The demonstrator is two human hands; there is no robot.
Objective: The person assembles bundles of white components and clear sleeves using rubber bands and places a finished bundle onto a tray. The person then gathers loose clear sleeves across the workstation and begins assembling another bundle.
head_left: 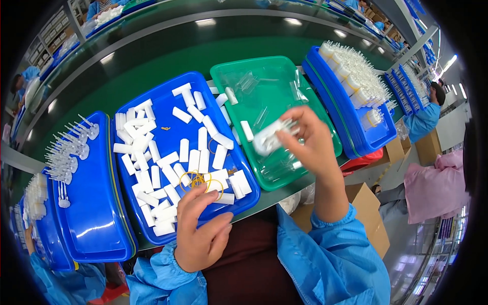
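Observation:
My right hand [310,140] is over the green tray [279,63], closed on a whitish, partly clear bundle [269,138] whose exact kind is blurred. Below and around it in the tray lie clear plastic tubes [261,117] and a few white cylinders [246,130]. Over the near edge of the middle blue tray [244,175], my left hand [201,236] has bent fingers with a gap between thumb and fingers. At its fingertips lies a tangle of yellow rubber bands [195,179]. Many white cylinders [140,137] are spread through that blue tray.
Stacked blue trays on the right hold bundled white thin-stemmed pieces [351,68]. The left blue tray [96,213] carries small bunches of similar stemmed pieces [63,157]. Behind runs a green conveyor belt [168,51]. Cardboard boxes [366,208] stand lower right; other people work nearby.

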